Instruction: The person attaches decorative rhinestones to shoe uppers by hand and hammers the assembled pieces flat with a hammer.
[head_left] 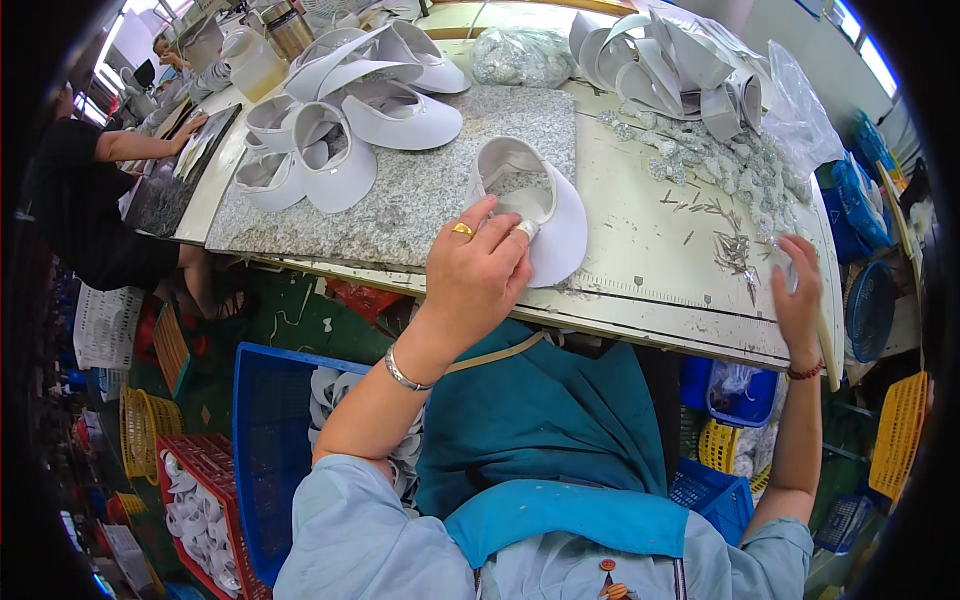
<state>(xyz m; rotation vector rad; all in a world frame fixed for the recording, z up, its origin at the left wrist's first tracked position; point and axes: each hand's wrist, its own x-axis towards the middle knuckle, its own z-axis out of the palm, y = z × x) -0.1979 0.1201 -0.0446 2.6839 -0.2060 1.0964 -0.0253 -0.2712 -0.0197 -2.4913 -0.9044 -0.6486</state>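
On the granite slab [400, 200] from the head view, I see my left hand [478, 268] closed over the near edge of a white shoe upper [545, 215], fingers curled on its rim, a gold ring showing. My right hand [797, 290] rests at the far right of the surface [650, 280], fingers pinched on something small I cannot tell, beside scattered metal nails [735, 250]. More white uppers [350, 130] pile behind on the slab. A blue crate [265, 440] sits below
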